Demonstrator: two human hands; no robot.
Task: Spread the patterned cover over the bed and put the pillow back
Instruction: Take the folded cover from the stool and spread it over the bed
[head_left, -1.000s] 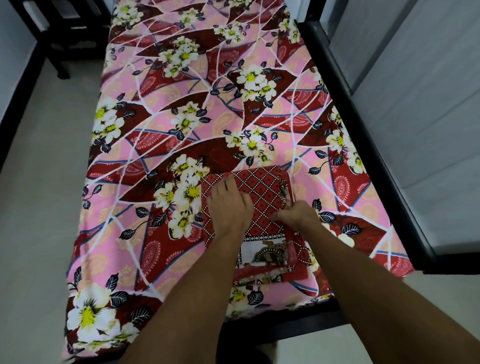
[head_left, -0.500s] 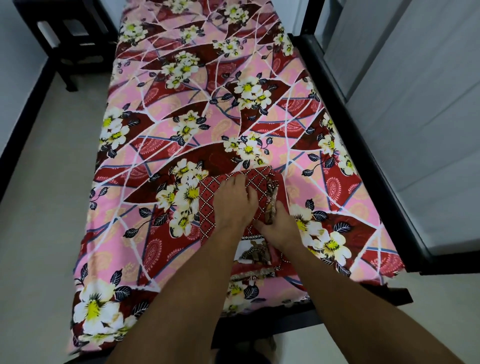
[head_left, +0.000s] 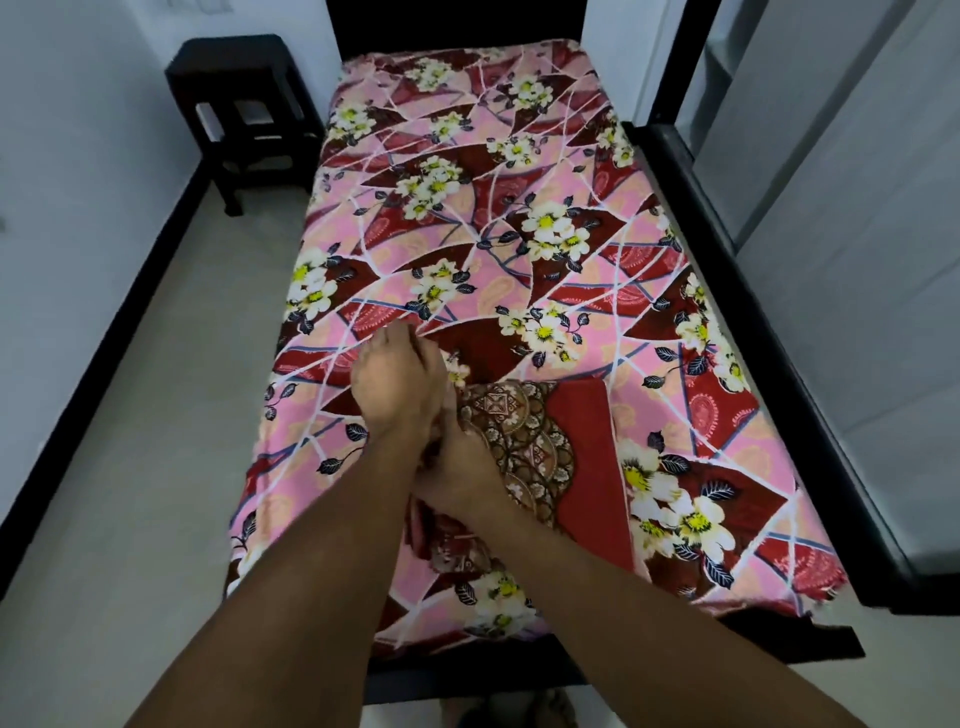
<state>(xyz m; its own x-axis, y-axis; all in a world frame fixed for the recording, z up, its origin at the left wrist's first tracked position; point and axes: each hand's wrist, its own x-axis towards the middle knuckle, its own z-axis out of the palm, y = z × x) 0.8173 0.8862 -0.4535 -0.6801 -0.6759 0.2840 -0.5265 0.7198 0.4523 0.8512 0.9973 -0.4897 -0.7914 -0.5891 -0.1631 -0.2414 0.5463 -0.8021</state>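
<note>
A folded patterned cover (head_left: 540, 447), red with a brown medallion print, lies partly opened on the near end of the bed. The bed wears a pink floral sheet (head_left: 467, 234). My left hand (head_left: 397, 382) sits at the cover's left far corner, fingers curled down over its edge. My right hand (head_left: 460, 467) lies just below it and grips the cover's left side, where several folded layers stack up. The two hands touch each other. No pillow is in view.
The black bed frame (head_left: 737, 322) runs along the right side, close to grey-white cabinet doors (head_left: 857, 208). A black stool (head_left: 241, 104) stands by the head of the bed at the left. Pale floor (head_left: 130, 415) lies to the left.
The diamond-print top layer of the cover has been turned over, showing a red panel with brown medallions. Both hands moved to the cover's left side. The view lifted to show the whole bed.
</note>
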